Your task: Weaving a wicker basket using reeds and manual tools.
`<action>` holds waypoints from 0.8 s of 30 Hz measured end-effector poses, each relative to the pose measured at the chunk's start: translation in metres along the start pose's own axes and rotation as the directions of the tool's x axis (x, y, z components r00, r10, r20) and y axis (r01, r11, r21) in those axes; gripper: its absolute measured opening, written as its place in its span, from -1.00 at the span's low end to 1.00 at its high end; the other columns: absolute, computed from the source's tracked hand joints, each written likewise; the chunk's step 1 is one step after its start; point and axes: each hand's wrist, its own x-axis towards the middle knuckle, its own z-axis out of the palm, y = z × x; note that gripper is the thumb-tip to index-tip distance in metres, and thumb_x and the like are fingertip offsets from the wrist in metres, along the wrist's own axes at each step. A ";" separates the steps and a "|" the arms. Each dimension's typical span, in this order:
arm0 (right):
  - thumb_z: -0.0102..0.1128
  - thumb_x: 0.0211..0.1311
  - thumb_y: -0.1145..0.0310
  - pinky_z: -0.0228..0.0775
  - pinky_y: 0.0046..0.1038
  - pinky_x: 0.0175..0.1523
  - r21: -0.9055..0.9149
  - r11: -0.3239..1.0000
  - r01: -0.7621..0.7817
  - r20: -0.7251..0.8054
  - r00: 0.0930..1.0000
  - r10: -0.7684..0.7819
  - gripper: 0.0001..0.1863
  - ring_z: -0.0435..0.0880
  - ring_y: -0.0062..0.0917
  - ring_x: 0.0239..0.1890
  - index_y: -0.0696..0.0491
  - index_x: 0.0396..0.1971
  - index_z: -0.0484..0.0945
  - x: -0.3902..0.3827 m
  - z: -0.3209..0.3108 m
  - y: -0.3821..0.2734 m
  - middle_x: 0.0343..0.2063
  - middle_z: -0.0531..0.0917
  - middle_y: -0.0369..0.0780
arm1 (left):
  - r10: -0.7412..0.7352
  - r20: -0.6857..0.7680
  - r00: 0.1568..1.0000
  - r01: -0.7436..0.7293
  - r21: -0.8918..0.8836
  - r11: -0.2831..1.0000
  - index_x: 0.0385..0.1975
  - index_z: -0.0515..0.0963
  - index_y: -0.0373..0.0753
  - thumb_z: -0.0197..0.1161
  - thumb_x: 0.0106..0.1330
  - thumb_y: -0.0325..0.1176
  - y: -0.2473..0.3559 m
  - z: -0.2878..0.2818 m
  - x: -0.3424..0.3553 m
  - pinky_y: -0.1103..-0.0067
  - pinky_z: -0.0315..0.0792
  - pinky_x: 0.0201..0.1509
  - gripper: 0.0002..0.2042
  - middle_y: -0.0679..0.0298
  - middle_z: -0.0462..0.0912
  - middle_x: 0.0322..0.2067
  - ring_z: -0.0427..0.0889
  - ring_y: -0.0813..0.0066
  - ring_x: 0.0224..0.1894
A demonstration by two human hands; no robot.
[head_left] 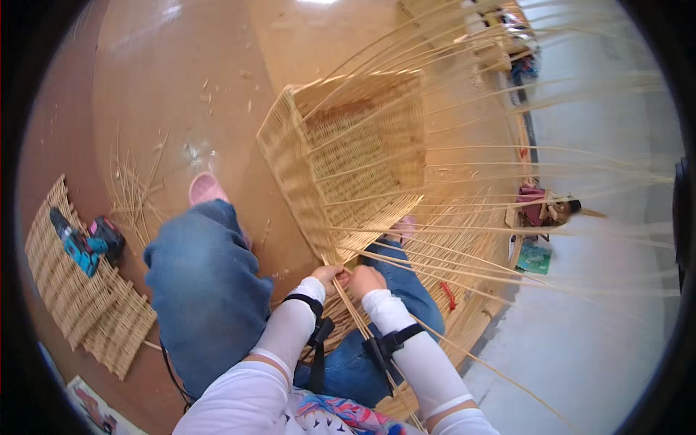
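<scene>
A rectangular wicker basket (pixel 286 156) lies tilted in front of me, with its opening toward the right. Long loose wicker strands (pixel 471 148) fan out from its rim to the right. At the basket's near corner my left hand (pixel 330 278) is closed around a bundle of wicker strands (pixel 355 312), which runs back toward my body between my forearms. Right beside it, my right hand (pixel 367 281) is closed in a fist at the same corner. What its fingers hold is hidden from this view.
A teal cordless drill (pixel 81 246) rests on woven wicker panels (pixel 90 312) at the left. Loose wicker scraps (pixel 138 185) litter the floor. Under my right leg spreads a layer of wicker rods (pixel 435 254), with a red tie (pixel 448 296) on it. Small items (pixel 540 206) lie along the right edge.
</scene>
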 end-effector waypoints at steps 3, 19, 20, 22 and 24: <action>0.09 0.18 0.10 0.43 -0.16 0.06 0.054 0.992 -0.111 0.014 0.994 0.110 -0.62 0.61 -0.07 -0.05 0.14 -0.30 0.64 0.031 0.020 0.003 -0.18 0.63 0.09 | 0.026 0.017 1.000 -0.024 -0.106 0.994 -0.29 0.48 -0.25 -0.03 0.48 -0.28 -0.013 -0.004 -0.008 0.51 0.57 -0.21 -0.79 0.28 0.55 -0.42 0.58 0.42 -0.37; -0.08 0.34 0.00 0.44 -0.24 -0.10 0.138 0.953 -0.271 0.194 0.951 0.242 -0.53 0.67 -0.20 -0.23 0.12 -0.27 0.61 0.070 0.068 0.023 -0.36 0.68 -0.01 | 0.126 -0.150 0.981 -0.182 -0.459 0.870 -0.23 0.48 -0.21 -0.04 0.47 -0.24 -0.046 0.026 -0.007 0.35 0.46 0.04 -0.80 0.24 0.60 -0.26 0.56 0.30 -0.16; -0.09 0.34 -0.01 0.42 -0.22 -0.06 0.130 0.951 -0.281 0.199 0.947 0.253 -0.53 0.66 -0.17 -0.18 0.11 -0.26 0.62 0.070 0.066 0.021 -0.32 0.68 0.01 | 0.110 -0.223 0.968 -0.199 -0.429 0.881 -0.23 0.48 -0.22 -0.04 0.47 -0.25 -0.046 0.028 -0.007 0.32 0.45 0.06 -0.79 0.23 0.60 -0.23 0.56 0.30 -0.13; -0.10 0.33 -0.02 0.40 -0.20 -0.02 0.165 0.946 -0.279 0.209 0.947 0.243 -0.52 0.64 -0.15 -0.11 0.09 -0.22 0.61 0.070 0.062 0.017 -0.24 0.67 0.02 | 0.119 -0.198 0.973 -0.201 -0.476 0.856 -0.27 0.48 -0.22 -0.05 0.44 -0.29 -0.045 0.031 -0.006 0.37 0.47 -0.02 -0.81 0.25 0.59 -0.29 0.56 0.34 -0.20; -0.07 0.33 0.02 0.42 -0.23 -0.04 0.201 0.944 -0.263 0.176 0.957 0.229 -0.55 0.66 -0.17 -0.15 0.10 -0.23 0.64 0.070 0.060 0.016 -0.26 0.68 0.01 | 0.120 -0.223 0.967 -0.221 -0.515 0.828 -0.30 0.48 -0.21 -0.06 0.42 -0.33 -0.044 0.034 -0.006 0.43 0.49 -0.09 -0.83 0.28 0.58 -0.36 0.56 0.38 -0.27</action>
